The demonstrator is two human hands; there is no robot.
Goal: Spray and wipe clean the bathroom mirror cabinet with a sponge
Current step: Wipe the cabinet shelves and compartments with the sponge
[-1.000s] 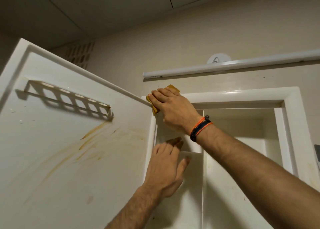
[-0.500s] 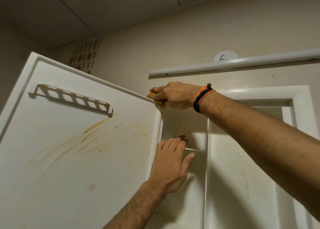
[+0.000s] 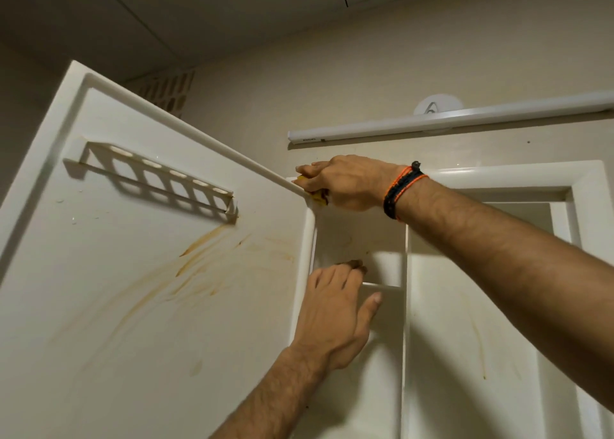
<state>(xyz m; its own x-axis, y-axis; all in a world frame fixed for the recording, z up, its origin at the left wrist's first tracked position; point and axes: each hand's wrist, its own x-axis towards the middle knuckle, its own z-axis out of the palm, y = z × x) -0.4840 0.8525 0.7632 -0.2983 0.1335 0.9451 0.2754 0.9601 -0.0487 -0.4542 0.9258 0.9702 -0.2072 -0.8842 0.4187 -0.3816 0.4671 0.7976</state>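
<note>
Trouble I am fearing mid-frame: right hand point(image 3: 345, 181) gripping the sponge point(image 3: 314, 195) at the door point(image 3: 149, 289) hinge corner is risking pinching, left hand point(image 3: 335, 315) resting flat-fingered on the shelf point(image 3: 382, 287).

Your right hand point(image 3: 349, 182) hides most of the sponge point(image 3: 315, 195); your left fingertips point(image 3: 352, 266) vanish over the shelf edge; the cabinet door point(image 3: 133, 289) is cropped left.

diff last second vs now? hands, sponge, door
The right hand slid the yellow sponge left along the cabinet's top frame into the corner at the door's hinge; the sponge is now mostly hidden under the fingers. Unchanged: the right hand grips the sponge, the left hand rests on the small inner shelf, the door hangs open with its brown streaks.
</note>
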